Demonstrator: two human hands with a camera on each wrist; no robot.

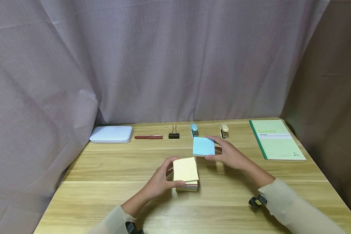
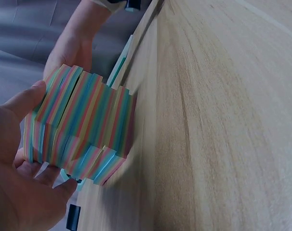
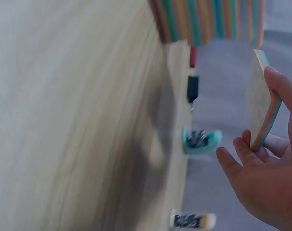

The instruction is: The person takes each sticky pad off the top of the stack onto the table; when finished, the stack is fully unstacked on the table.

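Observation:
A tall stack of sticky note pads [image 1: 186, 169] stands on the table, pale yellow on top, with striped pastel edges in the left wrist view. My left hand [image 1: 161, 180] grips the upper part of this stack between thumb and fingers, from its left side. The layers sit slightly out of line with one another. To the right and farther back, my right hand [image 1: 226, 152] pinches a thin sticky note pad [image 1: 203, 146] with a blue top by its edges. That pad is held up off the table, its pale underside [image 3: 258, 101] showing in the right wrist view.
Along the back of the wooden table [image 1: 111, 182] lie a white case [image 1: 111, 134], a dark red pen [image 1: 148, 137], a black binder clip [image 1: 174, 135], a blue stapler [image 1: 194, 129] and a cream stapler [image 1: 224, 130]. A green-spined notebook [image 1: 276, 139] lies at right. Grey curtains surround the table.

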